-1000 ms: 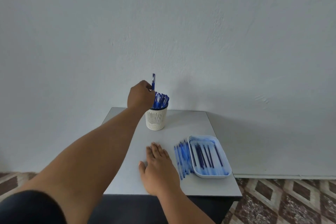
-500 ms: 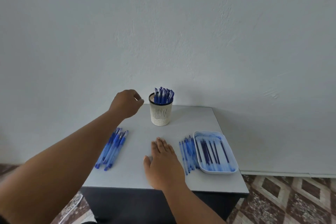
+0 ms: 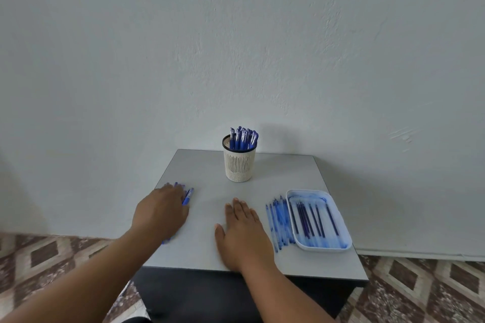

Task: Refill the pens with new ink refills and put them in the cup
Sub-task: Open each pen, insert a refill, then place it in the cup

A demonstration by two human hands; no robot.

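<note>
Our left hand (image 3: 160, 211) lies spread over the loose pens (image 3: 188, 196) near the counter's (image 3: 210, 176) left edge; whether it pinches one we cannot tell. Our right hand (image 3: 242, 231) rests flat and spread mid-counter. A careless sweep could roll pens off that edge. The cup (image 3: 238, 162) stands clear at the back, refills (image 3: 279, 223) and tray (image 3: 341, 248) at right.

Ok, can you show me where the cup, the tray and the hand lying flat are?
cup (image 3: 238, 165), head view, on its ribbed side wall.
tray (image 3: 325, 248), head view, on its near white rim.
right hand (image 3: 242, 233), head view, on the back of the hand.
</note>
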